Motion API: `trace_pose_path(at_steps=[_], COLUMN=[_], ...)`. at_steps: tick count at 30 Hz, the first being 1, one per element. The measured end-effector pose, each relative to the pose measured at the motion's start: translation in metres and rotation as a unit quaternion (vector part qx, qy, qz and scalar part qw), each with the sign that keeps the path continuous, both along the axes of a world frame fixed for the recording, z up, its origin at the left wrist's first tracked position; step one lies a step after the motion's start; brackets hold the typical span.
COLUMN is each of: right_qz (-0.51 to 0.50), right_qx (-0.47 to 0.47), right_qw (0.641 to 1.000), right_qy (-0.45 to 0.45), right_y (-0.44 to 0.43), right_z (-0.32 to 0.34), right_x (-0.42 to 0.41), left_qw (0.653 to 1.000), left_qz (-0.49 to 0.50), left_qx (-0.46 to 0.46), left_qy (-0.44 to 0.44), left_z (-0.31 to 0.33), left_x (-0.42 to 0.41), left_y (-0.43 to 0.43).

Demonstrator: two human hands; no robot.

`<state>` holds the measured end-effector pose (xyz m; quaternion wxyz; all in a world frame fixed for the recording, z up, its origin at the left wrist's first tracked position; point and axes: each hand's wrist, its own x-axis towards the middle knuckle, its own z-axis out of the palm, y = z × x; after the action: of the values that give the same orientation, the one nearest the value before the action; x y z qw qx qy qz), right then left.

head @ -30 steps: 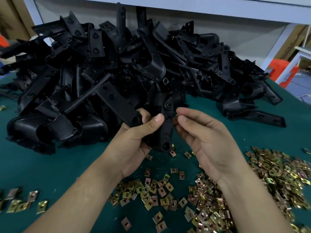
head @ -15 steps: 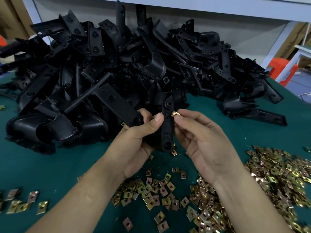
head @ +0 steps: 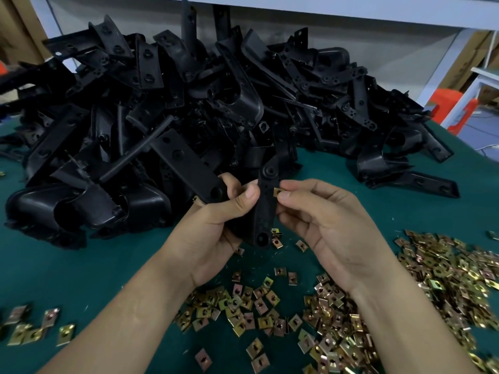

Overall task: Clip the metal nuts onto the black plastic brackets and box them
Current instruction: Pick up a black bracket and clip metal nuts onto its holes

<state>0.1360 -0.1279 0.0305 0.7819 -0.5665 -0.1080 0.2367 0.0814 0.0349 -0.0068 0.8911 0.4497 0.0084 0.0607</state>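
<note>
My left hand (head: 216, 228) grips a black plastic bracket (head: 264, 209), holding its flat arm upright above the green table. My right hand (head: 332, 228) pinches a small brass-coloured metal nut (head: 277, 191) between thumb and forefinger, right at the bracket's right edge. Whether the nut is seated on the edge is hidden by my fingertips. Loose metal nuts (head: 259, 306) lie scattered on the cloth below both hands, and a thicker heap of nuts (head: 442, 276) spreads to the right.
A big pile of black brackets (head: 189, 117) fills the back of the green table (head: 81, 271). A few nuts (head: 32, 325) lie at the front left. An orange stool (head: 453, 109) and a white frame stand beyond the table's right edge.
My right hand has brought the nut up against the bracket's right edge and turned it there. The left hand has kept the bracket steady.
</note>
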Motion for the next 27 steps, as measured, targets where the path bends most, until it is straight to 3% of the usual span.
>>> trace_pose_path(at_steps=[11,14,16,19,23,25,27], right_qz=[0.036,0.047,0.047,0.091,0.295,0.292,0.287], right_qx=[-0.022,-0.023,-0.081,-0.279,-0.445,-0.477,-0.476], right_qw=[0.999,0.999,0.995,0.935,0.781,0.754,0.76], right_qy=[0.016,0.005,-0.035,-0.201,-0.325,-0.344,-0.337], right_y=[-0.001,0.001,0.0,-0.01,-0.015,-0.013,-0.012], right_z=[-0.006,-0.007,-0.006,-0.005,-0.007,-0.01,-0.013], right_x=[0.002,0.001,0.0,0.003,0.003,0.001,0.0], left_qw=[0.997,0.999,1.0,0.998,0.993,0.992,0.993], left_qz=[-0.055,-0.03,0.006,0.049,0.062,0.067,0.063], left_qx=[0.05,0.042,0.014,-0.046,-0.098,-0.104,-0.097], left_qy=[0.016,0.009,-0.002,-0.008,-0.005,0.002,0.0], left_z=[0.0,-0.001,-0.001,-0.002,-0.004,-0.004,-0.004], left_x=[-0.001,0.001,0.003,0.005,0.007,0.008,0.008], left_y=[0.0,0.002,0.004,0.012,0.017,0.017,0.017])
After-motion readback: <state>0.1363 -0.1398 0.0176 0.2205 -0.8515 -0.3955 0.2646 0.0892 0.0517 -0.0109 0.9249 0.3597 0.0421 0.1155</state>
